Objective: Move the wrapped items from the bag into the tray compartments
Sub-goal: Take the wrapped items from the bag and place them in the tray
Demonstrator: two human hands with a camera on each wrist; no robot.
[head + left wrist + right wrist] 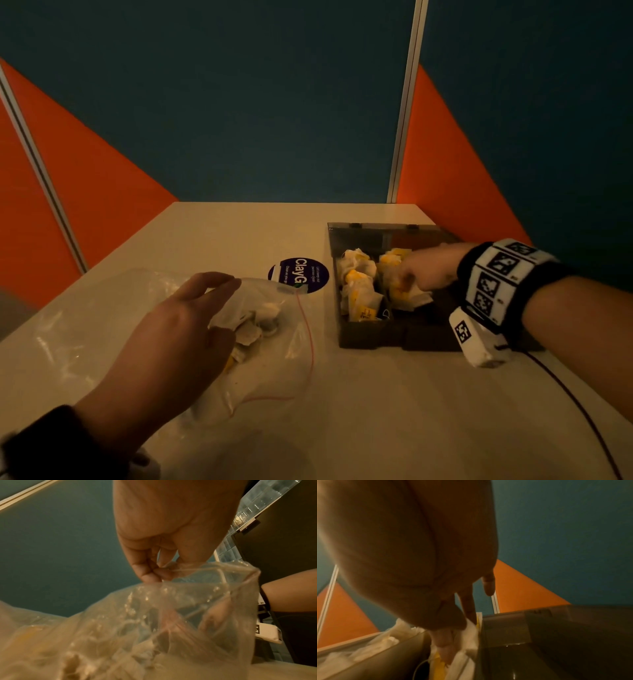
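Black wristband with black-and-white square markers (496, 277), white tagged block (474, 339), thin dark cable (582, 411), dark left cuff (41, 442)

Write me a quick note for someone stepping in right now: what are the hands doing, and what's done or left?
Left hand: grip pinches the rim of the clear bag, holding its mouth open.
Right hand: down in the dark tray, fingers on a wrapped item in its second compartment.
Done: two tray compartments hold white-and-yellow wrapped items.
Left: several wrapped items in the bag; the tray's right part looks unfilled.
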